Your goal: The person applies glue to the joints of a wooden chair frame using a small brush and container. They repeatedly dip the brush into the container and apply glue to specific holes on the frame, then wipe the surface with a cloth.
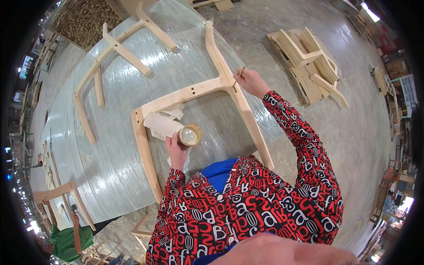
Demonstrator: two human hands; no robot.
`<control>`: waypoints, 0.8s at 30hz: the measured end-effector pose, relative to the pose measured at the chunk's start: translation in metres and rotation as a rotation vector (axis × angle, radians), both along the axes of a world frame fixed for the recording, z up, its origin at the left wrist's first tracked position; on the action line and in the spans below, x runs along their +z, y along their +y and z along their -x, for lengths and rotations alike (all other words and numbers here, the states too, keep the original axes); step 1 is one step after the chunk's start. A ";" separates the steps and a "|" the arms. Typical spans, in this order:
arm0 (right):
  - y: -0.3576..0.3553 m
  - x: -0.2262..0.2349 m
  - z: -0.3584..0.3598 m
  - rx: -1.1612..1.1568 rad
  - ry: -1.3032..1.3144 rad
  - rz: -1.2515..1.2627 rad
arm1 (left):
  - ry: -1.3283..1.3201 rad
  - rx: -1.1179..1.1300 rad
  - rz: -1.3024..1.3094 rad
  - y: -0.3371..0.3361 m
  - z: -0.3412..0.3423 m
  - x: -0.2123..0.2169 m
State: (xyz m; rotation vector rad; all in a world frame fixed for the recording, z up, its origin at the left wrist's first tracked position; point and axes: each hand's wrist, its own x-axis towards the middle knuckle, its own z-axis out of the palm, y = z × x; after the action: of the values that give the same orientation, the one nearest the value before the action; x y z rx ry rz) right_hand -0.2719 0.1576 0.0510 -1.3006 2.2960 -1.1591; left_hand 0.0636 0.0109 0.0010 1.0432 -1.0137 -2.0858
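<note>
Nearest, at the worktop's (110,176) near edge, the left hand (176,152) has its grip wrapped round a small round pot (190,135) with a pale, glossy filling. Open at the top, the pot would spill if tipped, so it is best taken low by its side wall and kept level. Its contents look wet and probably slippery. Just beside that hand lie a few pale paper sheets (161,123), partly on the near-left corner of a light wooden chair frame (194,90). They are thin, limp and light, easy to crease.

The chair frame lies flat on the worktop, its open rectangle around the pot and papers, one long rail running toward the far edge. It looks stiff and bare, of moderate weight, awkward for one hand; the long side rails seem the sound places to lift it.

Farther along, at the frame's far-right joint, the right hand (251,81) pinches a thin stick (239,75) between fingertips, its lower end at the joint. The stick is slight and could snap under pressure.

Beyond, near the worktop's far-left edge, a second wooden frame (117,48) lies well apart. On the floor to the right is a stack of wooden parts (309,62).
</note>
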 end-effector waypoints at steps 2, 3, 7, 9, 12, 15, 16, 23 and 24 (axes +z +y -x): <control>0.002 0.002 0.000 0.030 0.030 -0.093 | -0.004 0.018 0.023 -0.002 -0.001 -0.001; 0.004 0.003 0.001 0.040 0.049 -0.142 | -0.001 0.016 0.012 -0.001 0.000 -0.001; 0.003 -0.001 0.003 0.040 -0.011 -0.113 | 0.011 0.003 -0.006 -0.001 0.002 0.000; -0.002 -0.003 0.007 -0.003 -0.018 -0.048 | 0.019 -0.013 0.000 -0.002 0.006 0.001; -0.005 -0.002 0.002 0.017 0.093 -0.043 | 0.013 -0.007 0.017 -0.008 0.000 -0.004; 0.001 0.004 0.002 0.026 -0.020 -0.147 | -0.006 0.006 0.022 -0.010 -0.003 -0.008; 0.003 0.003 0.003 0.012 -0.045 -0.136 | -0.017 0.006 0.022 -0.008 -0.001 -0.007; -0.004 0.000 0.004 0.039 0.012 -0.033 | -0.099 -0.097 -0.040 0.008 0.012 0.006; -0.005 0.002 0.005 0.077 0.045 -0.042 | -0.096 -0.114 -0.031 0.010 0.015 0.004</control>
State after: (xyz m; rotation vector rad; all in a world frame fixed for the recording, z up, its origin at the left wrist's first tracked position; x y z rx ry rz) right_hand -0.2769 0.1529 0.0525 -1.3999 2.2676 -1.0620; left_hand 0.0490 0.0210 0.0053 1.1348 -1.1146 -2.1658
